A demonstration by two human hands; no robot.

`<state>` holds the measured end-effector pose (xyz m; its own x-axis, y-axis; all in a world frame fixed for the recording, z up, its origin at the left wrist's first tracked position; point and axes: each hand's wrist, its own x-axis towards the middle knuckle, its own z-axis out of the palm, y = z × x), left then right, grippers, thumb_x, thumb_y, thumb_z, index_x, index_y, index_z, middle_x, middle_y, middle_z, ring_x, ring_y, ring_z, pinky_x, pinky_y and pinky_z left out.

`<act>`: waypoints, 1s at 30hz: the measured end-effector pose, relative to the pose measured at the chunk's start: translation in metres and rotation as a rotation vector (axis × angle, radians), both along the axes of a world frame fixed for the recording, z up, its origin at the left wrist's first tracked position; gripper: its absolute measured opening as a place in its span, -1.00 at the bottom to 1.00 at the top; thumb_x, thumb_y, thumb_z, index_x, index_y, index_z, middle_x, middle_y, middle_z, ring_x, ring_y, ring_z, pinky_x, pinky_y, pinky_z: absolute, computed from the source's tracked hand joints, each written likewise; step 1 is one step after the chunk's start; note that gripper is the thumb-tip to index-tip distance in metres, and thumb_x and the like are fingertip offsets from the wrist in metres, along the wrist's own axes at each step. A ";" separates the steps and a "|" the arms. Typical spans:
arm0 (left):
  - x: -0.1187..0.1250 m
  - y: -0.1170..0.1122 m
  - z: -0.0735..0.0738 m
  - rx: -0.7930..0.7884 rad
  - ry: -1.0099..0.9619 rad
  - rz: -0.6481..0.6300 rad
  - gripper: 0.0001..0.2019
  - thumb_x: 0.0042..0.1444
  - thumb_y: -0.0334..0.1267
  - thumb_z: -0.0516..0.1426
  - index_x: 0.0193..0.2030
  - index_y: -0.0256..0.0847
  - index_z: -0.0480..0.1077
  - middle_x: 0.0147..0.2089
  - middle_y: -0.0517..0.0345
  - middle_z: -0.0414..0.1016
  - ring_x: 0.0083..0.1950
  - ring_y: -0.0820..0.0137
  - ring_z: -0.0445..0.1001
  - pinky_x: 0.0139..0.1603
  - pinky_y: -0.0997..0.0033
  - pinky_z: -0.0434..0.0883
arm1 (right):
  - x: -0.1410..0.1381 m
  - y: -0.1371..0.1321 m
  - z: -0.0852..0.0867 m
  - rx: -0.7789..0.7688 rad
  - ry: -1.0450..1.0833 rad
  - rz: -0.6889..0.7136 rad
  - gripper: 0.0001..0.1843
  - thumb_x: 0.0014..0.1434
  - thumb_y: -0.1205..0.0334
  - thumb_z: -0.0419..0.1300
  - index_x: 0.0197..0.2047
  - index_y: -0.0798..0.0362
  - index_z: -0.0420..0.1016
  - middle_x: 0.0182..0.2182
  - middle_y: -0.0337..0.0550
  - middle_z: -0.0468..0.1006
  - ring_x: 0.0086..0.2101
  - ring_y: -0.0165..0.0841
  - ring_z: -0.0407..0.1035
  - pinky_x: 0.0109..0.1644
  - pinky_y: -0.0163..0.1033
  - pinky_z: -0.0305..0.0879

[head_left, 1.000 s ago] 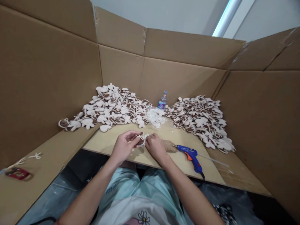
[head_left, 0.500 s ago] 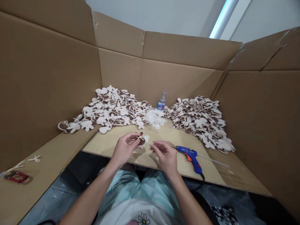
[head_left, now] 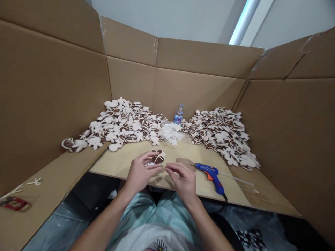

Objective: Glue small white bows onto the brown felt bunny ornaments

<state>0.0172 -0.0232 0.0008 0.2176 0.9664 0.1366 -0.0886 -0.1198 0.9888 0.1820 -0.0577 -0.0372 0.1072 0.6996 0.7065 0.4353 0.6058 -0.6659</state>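
In the head view, a small brown bunny-shaped piece (head_left: 158, 159) with a cream string bow is at the fingers of my left hand (head_left: 140, 170). The fingers curl round its left side, and the thumb reaches below it to the right. White edges show beside and under the piece. My right hand (head_left: 183, 179) is closed in a pinch just right of the left thumb tip. Whatever lies between its fingertips is too small to make out. A blue glue gun (head_left: 212, 174) with an orange trigger lies right of my right hand, its nozzle pointing left.
Heaps of white and brown bunny-shaped pieces, a left heap (head_left: 125, 122) and a right heap (head_left: 222, 134), flank small white tags (head_left: 171, 134) and a water bottle (head_left: 179, 114). A red object (head_left: 14, 204) and cream string (head_left: 34, 181) lie far left. Cardboard walls (head_left: 201, 83) surround the board (head_left: 125, 157).
My left thumb has come off the front of the brown piece and moved down towards my right fingertips. The piece's bow shows more fully. The camera view has shifted slightly.
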 end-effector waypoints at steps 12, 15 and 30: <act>0.005 -0.004 0.002 0.075 0.017 0.079 -0.71 -0.13 -0.40 0.33 -0.18 -0.23 0.54 -0.23 0.04 0.66 -0.16 0.24 0.62 -0.15 0.33 0.57 | -0.007 0.008 -0.005 0.014 0.031 -0.071 -0.96 0.12 0.29 0.32 -0.36 0.05 0.56 -0.44 -0.16 0.66 -0.41 -0.32 0.56 -0.30 -0.29 0.49; 0.005 -0.003 0.000 0.079 0.007 0.082 -0.72 -0.13 -0.40 0.32 -0.19 -0.24 0.54 -0.18 0.03 0.65 -0.15 0.24 0.62 -0.13 0.35 0.56 | -0.009 0.008 -0.005 0.022 0.049 -0.070 -0.95 0.11 0.30 0.33 -0.38 0.06 0.56 -0.46 -0.17 0.65 -0.43 -0.32 0.56 -0.30 -0.28 0.50; 0.002 0.002 -0.010 0.083 0.000 0.081 -0.72 -0.09 -0.38 0.30 -0.16 -0.23 0.53 -0.11 -0.02 0.64 -0.10 0.21 0.60 -0.10 0.32 0.54 | -0.010 0.013 -0.002 -0.101 0.087 -0.049 -0.93 0.08 0.29 0.32 -0.42 0.06 0.55 -0.48 -0.16 0.63 -0.45 -0.33 0.55 -0.33 -0.31 0.48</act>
<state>0.0195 -0.0209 -0.0089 0.1392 0.9661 0.2172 -0.0748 -0.2085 0.9752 0.1717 -0.0447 -0.0391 0.2002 0.7591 0.6194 0.4006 0.5135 -0.7588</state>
